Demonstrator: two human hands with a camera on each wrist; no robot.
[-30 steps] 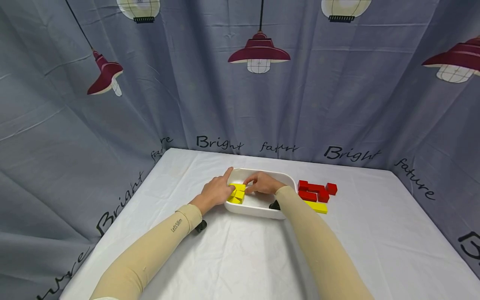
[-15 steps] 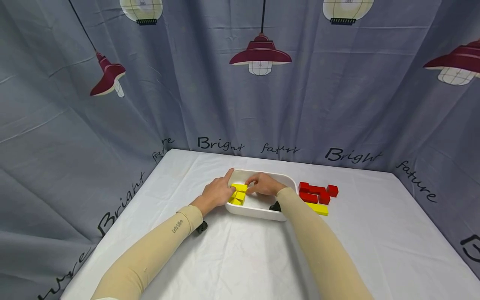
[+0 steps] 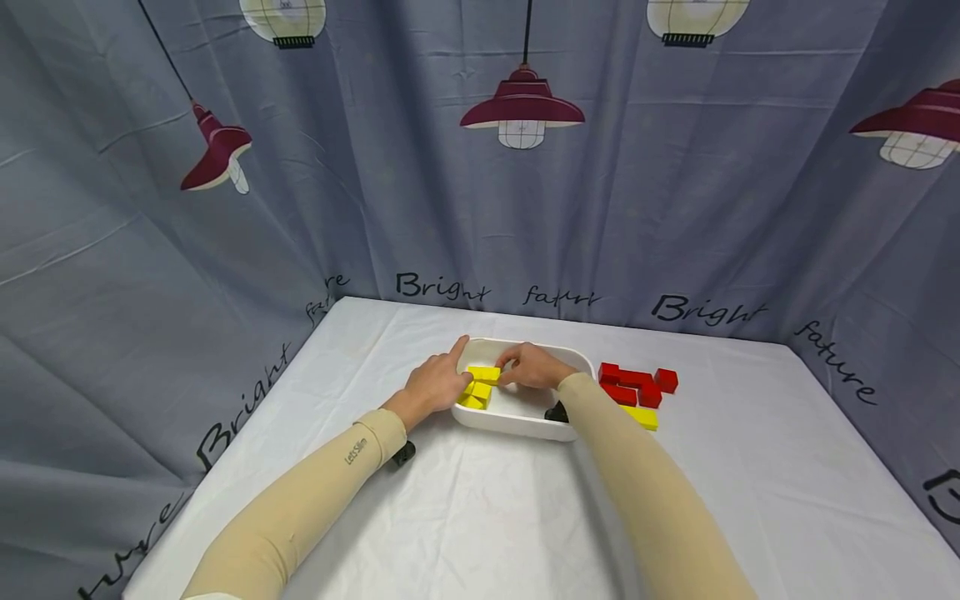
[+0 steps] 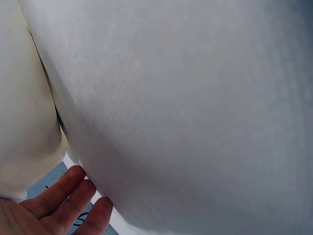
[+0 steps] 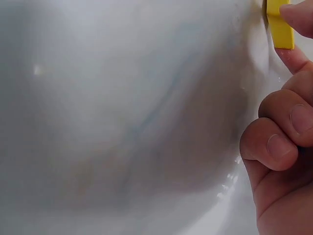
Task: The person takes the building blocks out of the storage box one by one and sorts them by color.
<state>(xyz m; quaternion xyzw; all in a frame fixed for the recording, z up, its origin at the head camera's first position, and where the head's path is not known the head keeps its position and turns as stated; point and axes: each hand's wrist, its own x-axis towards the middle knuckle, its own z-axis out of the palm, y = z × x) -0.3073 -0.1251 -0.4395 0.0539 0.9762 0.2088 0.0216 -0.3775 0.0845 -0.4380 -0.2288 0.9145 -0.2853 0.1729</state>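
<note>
In the head view a white plastic tray (image 3: 513, 425) stands on the table, with several yellow blocks (image 3: 477, 395) crowded into its left end. My left hand (image 3: 435, 385) holds the tray's left side, the thumb over the rim by the blocks; in the left wrist view its fingers (image 4: 68, 198) lie against the outer wall. Inside the tray, my right hand (image 3: 531, 367) pinches the end of a long yellow block (image 3: 483, 374) between thumb and index finger. That block (image 5: 281, 29) also shows in the right wrist view, where the other fingers are curled.
Right of the tray lie several red blocks (image 3: 636, 386) and a flat yellow block (image 3: 642, 417), partly behind the right sleeve. Black wrist gear (image 3: 557, 412) shows by the right forearm, and more (image 3: 405, 453) under the left. A grey curtain (image 3: 420, 208) hangs behind the white table (image 3: 487, 517).
My right hand has shifted slightly to the right, drawing the long yellow block a little away from the tray's left end. The left hand keeps its place on the tray.
</note>
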